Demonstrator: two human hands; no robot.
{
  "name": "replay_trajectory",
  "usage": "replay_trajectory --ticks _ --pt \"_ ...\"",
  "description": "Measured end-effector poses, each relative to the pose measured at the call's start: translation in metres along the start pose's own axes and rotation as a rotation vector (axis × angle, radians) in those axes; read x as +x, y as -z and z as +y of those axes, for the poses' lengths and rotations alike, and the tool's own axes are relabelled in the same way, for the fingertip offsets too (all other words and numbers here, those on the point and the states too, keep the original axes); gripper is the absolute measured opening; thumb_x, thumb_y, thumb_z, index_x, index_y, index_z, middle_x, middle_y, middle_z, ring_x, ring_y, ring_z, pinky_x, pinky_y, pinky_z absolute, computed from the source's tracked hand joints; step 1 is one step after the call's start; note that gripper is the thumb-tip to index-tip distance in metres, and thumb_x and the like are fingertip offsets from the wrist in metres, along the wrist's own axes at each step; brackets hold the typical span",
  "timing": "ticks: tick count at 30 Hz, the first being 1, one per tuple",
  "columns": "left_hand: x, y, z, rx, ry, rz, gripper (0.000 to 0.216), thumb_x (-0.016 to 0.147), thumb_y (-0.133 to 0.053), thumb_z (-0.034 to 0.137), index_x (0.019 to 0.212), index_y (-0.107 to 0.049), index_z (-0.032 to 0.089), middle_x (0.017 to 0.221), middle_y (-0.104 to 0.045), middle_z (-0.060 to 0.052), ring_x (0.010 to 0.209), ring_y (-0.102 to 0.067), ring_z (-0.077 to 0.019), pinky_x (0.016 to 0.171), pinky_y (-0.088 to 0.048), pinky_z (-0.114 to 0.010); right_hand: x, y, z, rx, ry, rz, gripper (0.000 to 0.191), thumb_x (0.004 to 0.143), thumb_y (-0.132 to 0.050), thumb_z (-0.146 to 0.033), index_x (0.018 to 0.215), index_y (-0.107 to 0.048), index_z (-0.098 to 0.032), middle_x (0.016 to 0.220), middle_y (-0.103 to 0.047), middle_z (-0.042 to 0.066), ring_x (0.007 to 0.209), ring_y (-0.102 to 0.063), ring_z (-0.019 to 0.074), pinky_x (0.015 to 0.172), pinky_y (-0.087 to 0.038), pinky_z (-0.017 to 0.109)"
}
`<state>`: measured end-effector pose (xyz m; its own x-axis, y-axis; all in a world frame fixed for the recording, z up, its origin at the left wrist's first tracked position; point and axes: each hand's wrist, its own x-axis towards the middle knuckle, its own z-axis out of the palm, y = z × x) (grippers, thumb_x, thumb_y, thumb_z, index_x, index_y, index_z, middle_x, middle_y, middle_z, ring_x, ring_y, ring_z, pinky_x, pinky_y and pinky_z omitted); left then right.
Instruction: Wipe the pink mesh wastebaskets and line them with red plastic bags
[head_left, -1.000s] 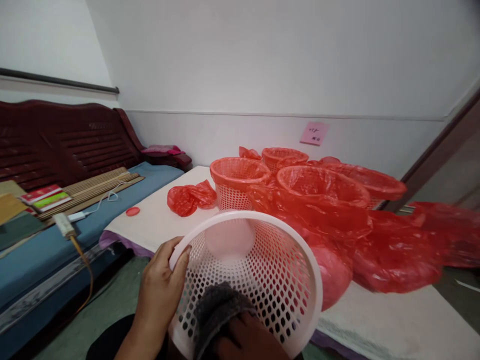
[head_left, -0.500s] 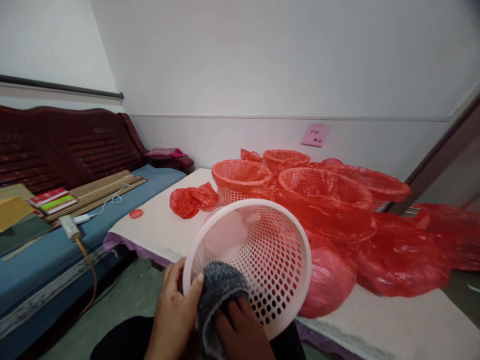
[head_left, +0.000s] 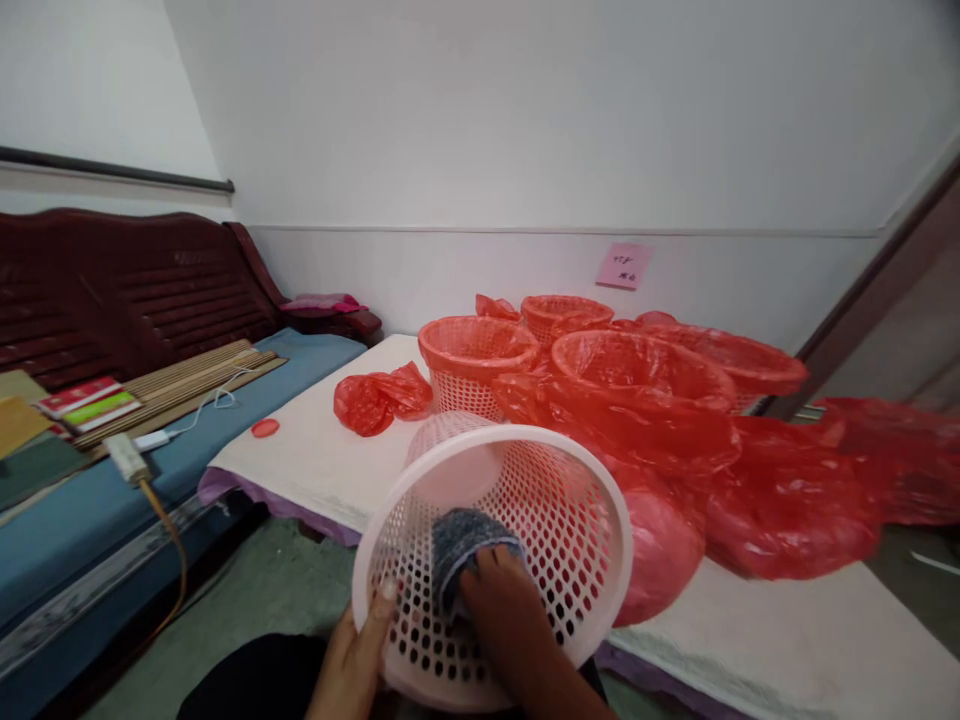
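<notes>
my left hand [head_left: 358, 655] grips the lower rim of the white basket [head_left: 570, 560], thumb hooked over the edge, holding it tilted with its mouth toward me, above my lap and just short of the near edge of the table [head_left: 322, 460]. my right hand [head_left: 506, 615] is inside the basket, fingers curled down on the grey cloth [head_left: 465, 540], pressing it against the perforated inner wall. on the table behind stand red baskets [head_left: 472, 360] lined with red bags, and a crumpled red bag [head_left: 375, 398] lies to their left
</notes>
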<state>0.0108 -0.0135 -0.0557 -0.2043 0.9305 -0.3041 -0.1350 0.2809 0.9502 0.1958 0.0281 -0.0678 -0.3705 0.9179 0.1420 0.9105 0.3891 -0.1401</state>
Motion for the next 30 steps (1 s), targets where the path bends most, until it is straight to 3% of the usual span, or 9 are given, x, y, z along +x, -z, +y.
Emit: replay_trajectory --ticks 3,5,8,11,13,16,19,26,30 --pt "-0.002 -0.008 0.003 0.054 -0.134 -0.022 0.065 0.079 -0.059 0.061 0.127 -0.06 0.017 0.133 -0.063 -0.011 0.131 -0.049 -0.0319 0.112 -0.037 -0.046 0.021 0.007 0.024 -0.043 -0.162 -0.042 0.029 0.089 -0.044 -0.013 0.105 -0.067 -0.015 0.111 -0.063 0.02 0.104 -0.057 0.0354 0.088 -0.044 0.053" --pt "-0.002 -0.008 0.001 0.139 -0.204 -0.036 0.064 0.081 -0.055 0.062 0.125 -0.061 0.017 0.132 -0.063 -0.011 0.131 -0.049 -0.0319 0.112 -0.037 -0.045 0.034 0.006 0.031 -0.008 -0.194 -0.069 0.032 0.083 -0.051 -0.017 0.113 -0.064 -0.014 0.12 -0.06 0.022 0.11 -0.055 0.0366 0.09 -0.043 0.053" --pt "0.001 -0.002 -0.001 0.285 -0.264 -0.028 0.064 0.079 -0.056 0.063 0.124 -0.061 0.018 0.128 -0.065 -0.011 0.125 -0.054 -0.0328 0.108 -0.04 -0.048 0.044 -0.003 0.024 0.069 -0.126 -0.121 0.051 0.072 -0.067 -0.03 0.122 -0.06 -0.019 0.124 -0.06 0.016 0.113 -0.055 0.0316 0.096 -0.043 0.044" --pt "0.002 0.007 0.005 0.405 -0.318 -0.024 0.062 0.079 -0.056 0.061 0.125 -0.059 0.021 0.131 -0.062 -0.011 0.124 -0.054 -0.0319 0.109 -0.037 -0.05 0.044 -0.013 0.009 0.116 -0.026 -0.152 0.06 0.067 -0.071 -0.037 0.125 -0.059 -0.024 0.129 -0.059 0.011 0.117 -0.054 0.0303 0.099 -0.042 0.039" --pt "0.001 0.013 0.016 0.461 -0.344 -0.028 0.058 0.082 -0.053 0.059 0.127 -0.058 0.022 0.132 -0.061 -0.01 0.125 -0.053 -0.0303 0.11 -0.036 -0.049 0.044 -0.015 0.006 0.114 -0.001 -0.154 0.056 0.068 -0.071 -0.036 0.121 -0.061 -0.024 0.129 -0.059 0.012 0.117 -0.053 0.0326 0.097 -0.043 0.041" --pt "-0.002 0.019 0.038 0.57 -0.407 -0.027 0.052 0.085 -0.049 0.057 0.122 -0.061 0.022 0.127 -0.064 -0.01 0.12 -0.057 -0.0298 0.106 -0.04 -0.047 0.049 -0.009 0.013 0.069 -0.066 -0.122 0.039 0.079 -0.057 -0.023 0.117 -0.063 -0.018 0.122 -0.06 0.018 0.112 -0.055 0.0354 0.091 -0.045 0.045" --pt "-0.001 0.022 0.059 0.695 -0.463 -0.024 0.047 0.088 -0.044 0.055 0.116 -0.063 0.022 0.118 -0.069 -0.009 0.109 -0.062 -0.0287 0.095 -0.048 -0.043 0.049 0.0 0.016 0.038 -0.108 -0.091 0.039 0.084 -0.045 -0.013 0.119 -0.062 -0.014 0.116 -0.061 0.022 0.109 -0.056 0.0361 0.089 -0.045 0.048" --pt "0.006 0.014 0.091 0.847 -0.453 0.004 0.04 0.091 -0.039 0.053 0.106 -0.064 0.026 0.108 -0.073 -0.005 0.096 -0.068 -0.0254 0.084 -0.05 -0.035 0.018 0.001 -0.014 0.085 0.134 -0.134 0.016 0.088 -0.053 -0.024 0.095 -0.067 -0.026 0.102 -0.067 0.005 0.094 -0.059 0.0237 0.076 -0.046 0.033" --pt "0.002 0.008 0.093 0.858 -0.433 -0.011 0.041 0.09 -0.038 0.053 0.105 -0.065 0.025 0.101 -0.075 -0.005 0.089 -0.07 -0.0252 0.08 -0.05 -0.034 0.024 0.003 0.003 -0.011 0.02 -0.088 0.02 0.09 -0.048 -0.018 0.094 -0.068 -0.017 0.102 -0.067 0.013 0.098 -0.058 0.0295 0.078 -0.046 0.04"
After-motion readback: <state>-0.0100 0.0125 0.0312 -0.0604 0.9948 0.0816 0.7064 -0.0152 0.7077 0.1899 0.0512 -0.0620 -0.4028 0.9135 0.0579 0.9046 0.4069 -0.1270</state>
